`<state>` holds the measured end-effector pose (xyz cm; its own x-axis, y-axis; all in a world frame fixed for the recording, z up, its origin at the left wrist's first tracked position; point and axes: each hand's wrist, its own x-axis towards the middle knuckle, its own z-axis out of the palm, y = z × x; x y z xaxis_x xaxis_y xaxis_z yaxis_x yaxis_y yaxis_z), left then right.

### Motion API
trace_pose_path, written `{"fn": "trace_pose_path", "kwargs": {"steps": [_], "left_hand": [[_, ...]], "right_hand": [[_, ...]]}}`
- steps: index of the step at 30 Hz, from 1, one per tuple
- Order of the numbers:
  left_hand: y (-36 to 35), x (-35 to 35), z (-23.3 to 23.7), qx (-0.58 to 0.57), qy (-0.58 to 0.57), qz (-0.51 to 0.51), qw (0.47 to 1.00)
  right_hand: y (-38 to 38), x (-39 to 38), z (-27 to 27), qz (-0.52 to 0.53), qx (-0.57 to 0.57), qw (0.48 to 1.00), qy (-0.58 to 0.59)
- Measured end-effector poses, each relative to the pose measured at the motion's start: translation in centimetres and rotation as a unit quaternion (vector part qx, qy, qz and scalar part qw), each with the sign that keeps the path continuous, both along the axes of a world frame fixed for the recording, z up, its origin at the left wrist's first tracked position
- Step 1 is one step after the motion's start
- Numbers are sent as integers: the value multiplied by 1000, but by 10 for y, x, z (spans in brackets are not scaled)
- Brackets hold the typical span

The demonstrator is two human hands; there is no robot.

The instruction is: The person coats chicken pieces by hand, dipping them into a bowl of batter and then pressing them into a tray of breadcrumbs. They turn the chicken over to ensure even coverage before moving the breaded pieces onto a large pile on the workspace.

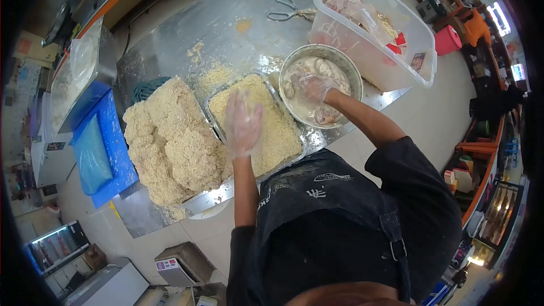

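My left hand (243,123), in a clear plastic glove, hovers over or rests on a metal tray of pale breadcrumbs (277,139). Its fingers are stretched out and nothing shows in them. To the right, my gloved right hand (315,88) reaches into a round metal bowl (357,79) among raw meat pieces (324,115) in a whitish wet batter. The fingers of that hand are mostly hidden by the batter and blur. Left of the tray rises a large heap of crumb-coated pieces (175,130), close beside my left wrist.
Behind the bowl stands a clear plastic bin (374,51) with packaged meat. Scissors (286,10) lie on the metal table (226,34), where loose crumbs are scattered. A blue bag (93,156) and a metal container (85,79) are at the left. A scale (175,271) stands below.
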<state>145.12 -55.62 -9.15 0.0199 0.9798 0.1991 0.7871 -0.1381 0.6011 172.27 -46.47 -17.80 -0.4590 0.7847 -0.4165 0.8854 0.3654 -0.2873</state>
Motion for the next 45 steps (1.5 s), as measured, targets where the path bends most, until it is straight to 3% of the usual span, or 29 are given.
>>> {"fn": "trace_pose_path", "kwargs": {"steps": [2, 4, 6, 8, 9, 11, 13, 16, 18, 20, 21, 23, 25, 28, 29, 31, 33, 34, 37, 39, 40, 43, 45], "left_hand": [[32, 13, -12, -65, 25, -12, 998], [49, 25, -13, -132, 37, -42, 990], [59, 28, -41, -141, 35, -54, 988], [62, 27, -50, -172, 35, -76, 981], [61, 25, -42, -196, 35, -92, 976], [55, 22, -26, -242, 58, -126, 960], [48, 22, -12, -279, 101, -164, 941], [36, 20, -36, -214, 120, -179, 953], [28, 17, -38, -288, 90, -186, 935], [18, 14, -35, -304, 93, -191, 929], [9, 14, -29, -285, 110, -194, 932], [-17, 16, -30, -230, 173, -176, 941], [-44, 27, -37, -156, 261, -137, 943], [-53, 39, -23, -287, 258, -94, 918], [-55, 38, -26, -261, 240, -87, 931], [-59, 32, -41, -208, 205, -71, 954], [-60, 25, -63, -174, 224, -79, 956], [-57, 23, -66, -153, 232, -82, 957], [-57, 17, -62, -164, 217, -138, 952], [-57, 16, -37, -240, 193, -154, 939], [-57, 15, -27, -277, 182, -161, 930], [-63, 17, -19, -244, 194, -139, 940], [-73, 27, -31, -142, 226, -113, 957]], "right_hand": [[3, 8, -17, 28, 37, 998, 50], [11, 28, -41, 141, 156, 965, 158], [4, 50, -12, -26, -51, 927, 371], [-3, 63, 41, -78, -130, 908, 392], [-3, 71, 63, -45, -103, 941, 318], [-3, 96, 50, 12, -28, 988, 154], [0, 124, -4, 59, 73, 995, -26], [-17, 118, 26, -49, 0, 992, 120], [-25, 117, 24, -120, -41, 960, 251], [-23, 119, 18, -127, -41, 965, 224], [-14, 114, 21, -98, -23, 987, 123], [-12, 107, 32, -69, 6, 987, 147], [-20, 107, 49, -69, 37, 917, 391], [-21, 96, 92, -165, -79, 840, 511], [-19, 90, 107, -175, -94, 824, 531], [-12, 76, 140, -143, -52, 842, 517], [-8, 53, 190, -172, -45, 957, 228], [-6, 48, 203, -180, -37, 980, 73], [-4, 51, 125, -65, 109, 992, -29], [10, 44, 56, -42, 63, 996, -45], [9, 32, 51, -51, 66, 996, -37], [-2, 9, 30, -53, 55, 997, -1], [11, 7, 25, -12, 35, 999, 31]]}}
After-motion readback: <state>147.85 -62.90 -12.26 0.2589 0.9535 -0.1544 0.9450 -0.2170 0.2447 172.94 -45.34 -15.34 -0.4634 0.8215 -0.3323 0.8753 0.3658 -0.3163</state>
